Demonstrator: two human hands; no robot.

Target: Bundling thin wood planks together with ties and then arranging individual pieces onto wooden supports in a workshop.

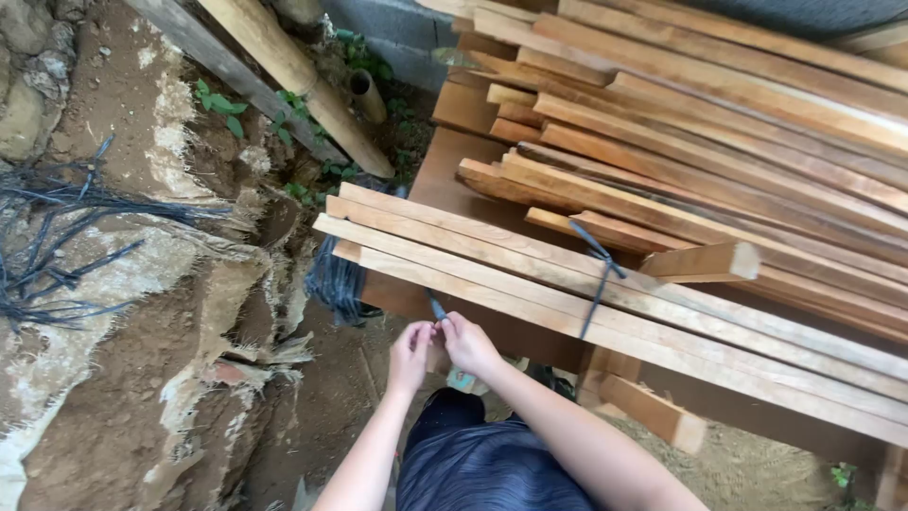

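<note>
Pinched between both hands, left hand (409, 352) and right hand (468, 343), a dark strap end (436, 308) hangs just below the bundled wooden slats (530, 274), near another dark tie (596, 279).

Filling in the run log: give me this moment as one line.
left hand: pinching dark tie | right hand: pinching same tie | tie: at near edge of wooden slats | second tie: looped around slats

Soft, even daylight with no glare; deep shadow lies under the planks (605, 284) just beyond the hands (443, 348). Slight blur overall, wide-angle stretch at the edges.
</note>
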